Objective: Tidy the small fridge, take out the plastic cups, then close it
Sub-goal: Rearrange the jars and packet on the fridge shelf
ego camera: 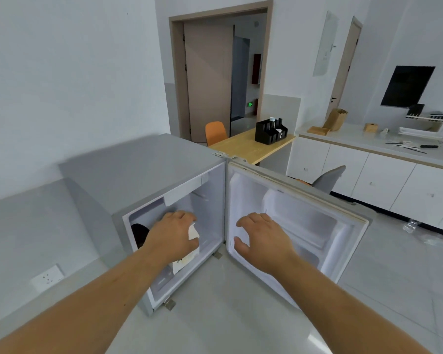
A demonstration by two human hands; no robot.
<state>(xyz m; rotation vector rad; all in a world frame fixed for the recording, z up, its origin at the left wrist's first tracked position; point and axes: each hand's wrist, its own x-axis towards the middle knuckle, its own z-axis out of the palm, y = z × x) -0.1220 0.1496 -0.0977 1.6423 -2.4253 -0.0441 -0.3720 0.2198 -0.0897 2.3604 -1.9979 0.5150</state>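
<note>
A small grey fridge [143, 164] stands on the floor with its door [299, 226] swung wide open to the right. My left hand [173, 233] reaches into the fridge opening and grips a white paper-like item [187, 259] near the front. A dark round object [138, 232] shows at the left inside; what it is cannot be told. My right hand [264, 238] hovers in front of the door's inner shelves with fingers spread and nothing in it. No plastic cups are clearly visible.
A wooden table [251, 146] with a black organizer [270, 131] and an orange chair [215, 132] stand behind the fridge. White cabinets with a cluttered counter [368, 149] run along the right. A grey chair [327, 178] sits behind the door. A wall socket [48, 277] is low left.
</note>
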